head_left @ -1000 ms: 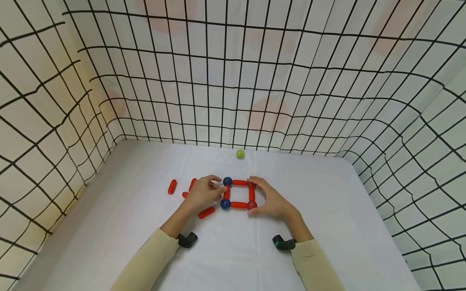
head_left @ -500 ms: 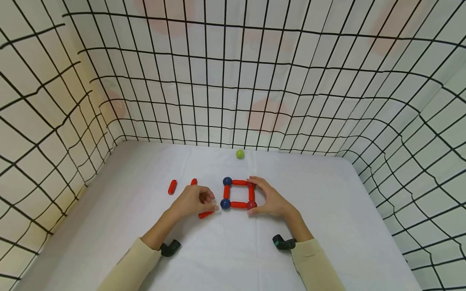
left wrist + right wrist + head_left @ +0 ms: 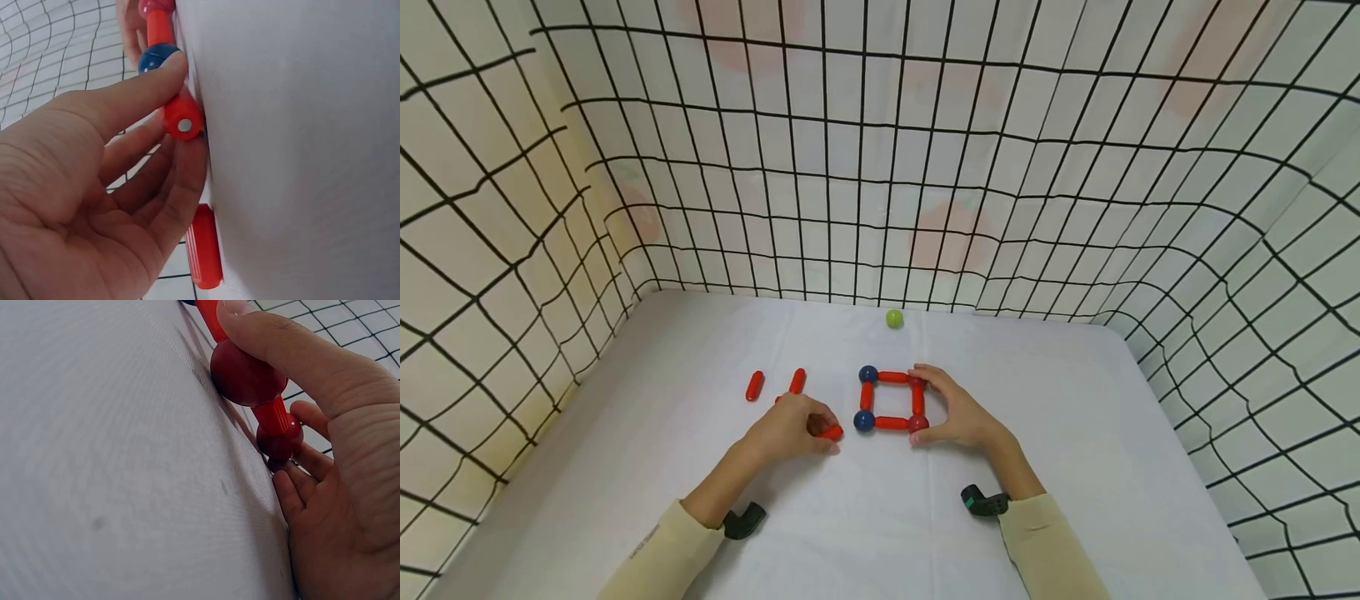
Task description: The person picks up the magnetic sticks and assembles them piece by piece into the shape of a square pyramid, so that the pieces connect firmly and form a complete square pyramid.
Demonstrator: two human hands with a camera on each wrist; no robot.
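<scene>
My left hand (image 3: pixel 790 429) pinches a red magnetic rod (image 3: pixel 183 119) between thumb and fingers, low over the white cloth; its round metal end shows in the left wrist view. To the right lies a square of red rods (image 3: pixel 891 423) joined by balls at the corners. Two blue balls (image 3: pixel 865 421) form its left side, two dark red balls (image 3: pixel 249 372) its right. Around that right side, my right hand (image 3: pixel 962 412) holds the square, thumb at the near red ball and fingers at the far one, which they partly cover in the head view.
Left of the square lie loose red rods (image 3: pixel 755 386), one of them mostly hidden behind the left hand. A small green ball (image 3: pixel 894 318) sits near the back edge. Black wire grid panels (image 3: pixel 865 167) close off the back and both sides.
My left hand has left the blue-ball side of the square, moved left and toward me, and taken hold of the near loose rod. The right hand and the square stay put.
</scene>
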